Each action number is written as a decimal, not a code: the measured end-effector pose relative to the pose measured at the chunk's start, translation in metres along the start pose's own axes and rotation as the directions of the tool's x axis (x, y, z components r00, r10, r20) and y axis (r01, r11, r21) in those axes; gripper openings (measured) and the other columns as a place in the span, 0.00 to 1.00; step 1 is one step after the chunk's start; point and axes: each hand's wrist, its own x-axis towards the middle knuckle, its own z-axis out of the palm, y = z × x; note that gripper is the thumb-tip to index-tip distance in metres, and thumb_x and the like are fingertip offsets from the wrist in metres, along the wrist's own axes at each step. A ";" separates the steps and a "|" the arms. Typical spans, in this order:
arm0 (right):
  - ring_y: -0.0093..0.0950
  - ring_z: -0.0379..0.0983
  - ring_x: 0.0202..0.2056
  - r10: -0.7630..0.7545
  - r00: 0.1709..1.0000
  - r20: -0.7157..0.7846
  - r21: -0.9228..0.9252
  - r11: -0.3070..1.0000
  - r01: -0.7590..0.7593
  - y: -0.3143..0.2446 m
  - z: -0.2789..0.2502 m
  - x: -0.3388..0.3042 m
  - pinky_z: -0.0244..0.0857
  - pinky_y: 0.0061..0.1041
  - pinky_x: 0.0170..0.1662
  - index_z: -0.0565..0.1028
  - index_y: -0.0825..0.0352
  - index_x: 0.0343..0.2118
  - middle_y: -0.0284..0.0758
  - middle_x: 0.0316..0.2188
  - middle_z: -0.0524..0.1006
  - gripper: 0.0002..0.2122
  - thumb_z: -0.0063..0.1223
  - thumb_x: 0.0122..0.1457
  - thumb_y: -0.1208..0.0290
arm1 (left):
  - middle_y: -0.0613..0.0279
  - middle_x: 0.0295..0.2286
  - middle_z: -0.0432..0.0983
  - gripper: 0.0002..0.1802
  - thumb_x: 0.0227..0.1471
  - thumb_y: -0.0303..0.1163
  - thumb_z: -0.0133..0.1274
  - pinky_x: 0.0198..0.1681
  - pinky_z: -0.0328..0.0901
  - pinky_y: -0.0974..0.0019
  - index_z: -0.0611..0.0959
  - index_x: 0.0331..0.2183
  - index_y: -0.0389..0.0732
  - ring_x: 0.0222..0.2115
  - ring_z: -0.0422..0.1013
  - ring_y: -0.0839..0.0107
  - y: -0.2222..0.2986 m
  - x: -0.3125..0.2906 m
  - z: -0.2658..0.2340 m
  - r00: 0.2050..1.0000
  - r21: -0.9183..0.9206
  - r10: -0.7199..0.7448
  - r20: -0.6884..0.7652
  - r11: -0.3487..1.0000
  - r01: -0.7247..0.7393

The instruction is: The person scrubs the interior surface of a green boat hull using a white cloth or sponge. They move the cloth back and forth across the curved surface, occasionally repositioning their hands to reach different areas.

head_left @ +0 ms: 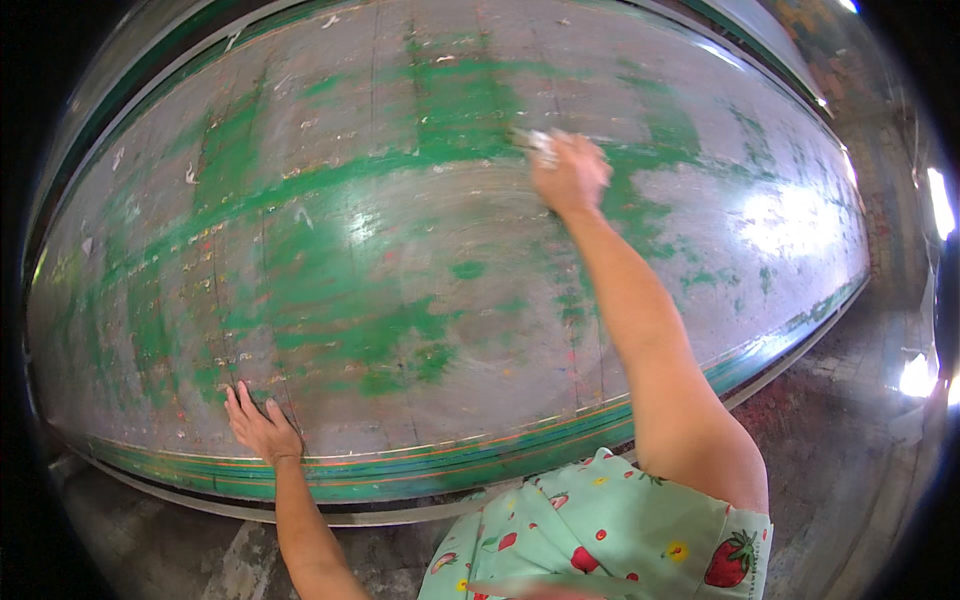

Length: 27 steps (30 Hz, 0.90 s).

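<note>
Toward the far half of the long green-and-grey surface [470,385], well inside its edges, the right hand [577,175] is curled around a small whitish thing [541,146], blurred, which shows at the fingers' left side; flat, paint-patched room spreads all around it. Which way that thing points, and its long axis, cannot be told; the surface's own long axis runs left to right. Just inside the banded near edge [400,480], the left hand [264,432] lies flat, fingers spread toward the far side.
</note>
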 end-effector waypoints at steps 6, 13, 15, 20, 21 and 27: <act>0.51 0.78 0.65 0.664 0.747 -0.036 -0.444 0.659 -0.607 0.101 -0.097 -0.044 0.69 0.61 0.67 0.89 0.53 0.58 0.41 0.59 0.84 0.25 0.66 0.67 0.40 | 0.53 0.83 0.54 0.41 0.76 0.48 0.52 0.82 0.44 0.30 0.66 0.82 0.53 0.82 0.50 0.41 0.002 -0.001 0.004 0.999 0.008 0.017 -0.040 1.000 -0.017; 0.45 0.81 0.58 0.140 0.978 0.154 -0.199 0.974 -0.109 -0.164 -0.029 -0.082 0.74 0.57 0.58 0.90 0.50 0.53 0.37 0.56 0.84 0.26 0.73 0.58 0.38 | 0.50 0.83 0.53 0.44 0.73 0.48 0.57 0.82 0.43 0.25 0.65 0.82 0.53 0.82 0.49 0.39 0.008 0.003 -0.001 1.000 -0.010 -0.010 0.015 1.000 0.010; 0.43 0.81 0.54 -0.061 0.997 0.037 0.037 0.998 0.060 -0.267 -0.011 -0.100 0.73 0.53 0.55 0.90 0.51 0.48 0.37 0.52 0.84 0.21 0.77 0.53 0.48 | 0.50 0.83 0.54 0.44 0.73 0.48 0.58 0.82 0.43 0.25 0.65 0.82 0.53 0.82 0.49 0.39 0.008 0.003 -0.001 1.000 -0.016 0.000 -0.006 1.000 0.000; 0.45 0.80 0.53 -0.331 0.935 0.129 0.388 0.884 0.259 -0.452 -0.012 -0.158 0.71 0.52 0.53 0.90 0.54 0.43 0.38 0.48 0.82 0.10 0.68 0.61 0.60 | 0.50 0.82 0.55 0.41 0.77 0.50 0.54 0.82 0.43 0.26 0.65 0.82 0.52 0.82 0.50 0.41 0.005 0.004 0.002 0.999 0.007 0.025 -0.032 1.000 -0.025; 0.45 0.80 0.54 -0.404 0.909 0.107 0.439 0.839 0.321 -0.461 -0.019 -0.169 0.71 0.53 0.55 0.90 0.54 0.43 0.38 0.49 0.83 0.10 0.68 0.61 0.61 | 0.51 0.82 0.55 0.42 0.75 0.50 0.56 0.82 0.43 0.26 0.66 0.81 0.53 0.82 0.50 0.41 0.004 0.003 0.003 1.000 -0.001 0.005 -0.015 1.000 -0.005; 0.46 0.83 0.55 -0.359 0.927 0.107 0.408 0.866 0.289 -0.283 -0.059 -0.179 0.75 0.53 0.59 0.90 0.52 0.44 0.40 0.50 0.86 0.11 0.69 0.61 0.60 | 0.53 0.82 0.57 0.41 0.75 0.51 0.56 0.82 0.45 0.28 0.67 0.81 0.56 0.82 0.52 0.42 -0.001 0.010 0.010 1.000 -0.001 0.016 -0.018 1.000 -0.016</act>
